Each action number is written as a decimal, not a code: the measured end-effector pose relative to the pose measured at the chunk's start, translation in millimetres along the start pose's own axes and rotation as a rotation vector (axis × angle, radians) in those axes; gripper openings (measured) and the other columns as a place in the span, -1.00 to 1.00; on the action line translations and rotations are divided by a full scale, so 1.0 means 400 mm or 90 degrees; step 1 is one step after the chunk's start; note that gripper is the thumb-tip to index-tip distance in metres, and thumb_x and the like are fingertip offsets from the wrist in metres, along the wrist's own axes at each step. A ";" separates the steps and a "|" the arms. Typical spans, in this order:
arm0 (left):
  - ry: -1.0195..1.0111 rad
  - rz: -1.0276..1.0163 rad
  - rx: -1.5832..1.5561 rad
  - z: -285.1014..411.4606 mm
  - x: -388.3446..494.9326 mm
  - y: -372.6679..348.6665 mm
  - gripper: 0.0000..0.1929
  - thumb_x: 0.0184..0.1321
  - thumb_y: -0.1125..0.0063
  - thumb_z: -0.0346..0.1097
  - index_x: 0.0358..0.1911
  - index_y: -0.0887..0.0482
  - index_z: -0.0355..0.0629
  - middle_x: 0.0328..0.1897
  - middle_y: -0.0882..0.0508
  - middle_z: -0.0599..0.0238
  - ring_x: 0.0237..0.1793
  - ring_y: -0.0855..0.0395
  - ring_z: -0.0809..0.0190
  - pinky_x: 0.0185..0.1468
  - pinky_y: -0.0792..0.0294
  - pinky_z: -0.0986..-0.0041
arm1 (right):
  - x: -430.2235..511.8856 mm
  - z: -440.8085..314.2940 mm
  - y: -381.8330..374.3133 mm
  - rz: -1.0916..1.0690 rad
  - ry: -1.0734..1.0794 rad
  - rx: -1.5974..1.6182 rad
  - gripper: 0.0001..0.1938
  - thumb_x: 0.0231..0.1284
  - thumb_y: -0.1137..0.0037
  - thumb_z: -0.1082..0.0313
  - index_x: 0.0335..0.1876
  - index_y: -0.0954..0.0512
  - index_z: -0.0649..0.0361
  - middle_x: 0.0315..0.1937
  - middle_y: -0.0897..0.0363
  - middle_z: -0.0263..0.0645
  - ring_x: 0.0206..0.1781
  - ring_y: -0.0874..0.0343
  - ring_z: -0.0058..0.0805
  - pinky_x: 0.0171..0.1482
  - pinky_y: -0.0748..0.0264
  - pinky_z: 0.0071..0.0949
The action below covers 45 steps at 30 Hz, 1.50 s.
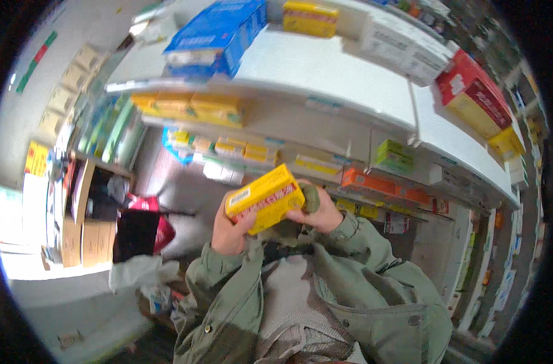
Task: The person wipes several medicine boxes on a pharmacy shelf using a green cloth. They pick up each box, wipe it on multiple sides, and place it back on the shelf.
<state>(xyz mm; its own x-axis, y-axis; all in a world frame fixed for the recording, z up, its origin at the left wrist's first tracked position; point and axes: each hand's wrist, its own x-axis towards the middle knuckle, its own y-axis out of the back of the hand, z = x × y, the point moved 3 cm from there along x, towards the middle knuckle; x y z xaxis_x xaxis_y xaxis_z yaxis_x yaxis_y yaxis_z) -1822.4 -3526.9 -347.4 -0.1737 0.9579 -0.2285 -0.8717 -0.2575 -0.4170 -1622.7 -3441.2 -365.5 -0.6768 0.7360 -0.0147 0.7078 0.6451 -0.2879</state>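
A yellow cardboard box (269, 200) with a red printed band and a barcode label is tilted in front of my chest. My left hand (231, 227) grips its left end, thumb on the printed face. At the other end, my right hand (322, 216) holds the box with its thumb against the lower corner. A dark green, rounded thing (311, 198), perhaps a cloth, is also in my right hand beside the box; its kind is unclear. Beyond my hands, a similar yellow box (310, 20) stands on the white upper shelf (303, 63).
Also on the upper shelf are a blue box (212, 41), white boxes (401, 48) and a red-and-yellow box (474, 98). Lower shelves hold orange boxes (385, 185) and green boxes (394, 155). A red-and-black thing (142, 230) and a pale plastic bag (142, 273) are at left.
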 end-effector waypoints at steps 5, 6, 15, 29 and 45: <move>-0.290 -0.186 0.467 0.185 0.012 -0.120 -0.29 0.07 -0.46 -0.32 0.31 -0.42 -0.27 0.14 -0.61 0.09 0.20 -0.58 0.10 0.30 -0.39 0.26 | -0.027 -0.080 0.040 0.015 0.103 -0.058 -0.36 0.14 -0.46 0.38 0.31 -0.37 0.26 0.12 -0.57 -0.29 0.18 -0.52 -0.56 0.27 -0.47 -0.43; -0.343 -0.216 0.638 0.220 0.016 -0.150 -0.29 0.03 -0.47 -0.33 0.30 -0.43 -0.28 0.14 -0.60 0.05 0.18 -0.58 0.07 0.28 -0.40 0.26 | -0.039 -0.094 0.050 0.041 0.112 -0.153 -0.34 0.12 -0.48 0.37 0.32 -0.37 0.27 0.15 -0.55 -0.27 0.21 -0.51 -0.54 0.28 -0.46 -0.41; -0.603 -0.297 0.910 0.406 0.106 -0.421 -0.46 -0.10 -0.39 -0.47 0.07 -0.55 -0.24 0.00 -0.57 0.01 0.08 -0.56 -0.11 0.13 -0.44 0.19 | -0.096 -0.176 0.141 0.129 0.267 0.053 -0.22 0.14 -0.45 0.29 0.45 -0.26 0.27 0.27 -0.50 -0.14 0.31 -0.50 -0.36 0.37 -0.43 -0.30; -0.495 -0.114 0.978 0.564 0.717 -0.537 -0.41 -0.08 -0.50 -0.42 0.13 -0.62 -0.10 0.17 -0.64 0.12 0.21 -0.61 0.05 0.33 -0.41 0.32 | -0.181 -0.072 0.259 0.092 0.117 0.064 -0.38 0.23 -0.34 0.28 0.34 -0.36 0.35 0.21 -0.56 -0.02 0.28 -0.53 -0.34 0.35 -0.43 -0.26; -0.608 0.103 1.164 0.441 0.757 -0.537 -0.41 0.18 -0.32 -0.20 0.33 -0.52 0.03 0.33 -0.58 0.07 0.35 -0.48 -0.09 0.40 -0.33 0.04 | -0.139 -0.033 0.292 0.110 0.057 0.023 -0.31 0.19 -0.39 0.11 0.33 -0.38 0.34 0.21 -0.54 0.01 0.25 -0.54 -0.25 0.30 -0.47 -0.16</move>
<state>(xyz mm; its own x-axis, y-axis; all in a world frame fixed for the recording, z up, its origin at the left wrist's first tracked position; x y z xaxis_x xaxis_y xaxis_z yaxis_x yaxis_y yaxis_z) -1768.8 -3159.0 -171.7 0.1155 0.8492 0.5152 -0.0720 -0.5102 0.8571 -1499.8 -3404.4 -385.7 -0.5237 0.8517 0.0179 0.8034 0.5008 -0.3221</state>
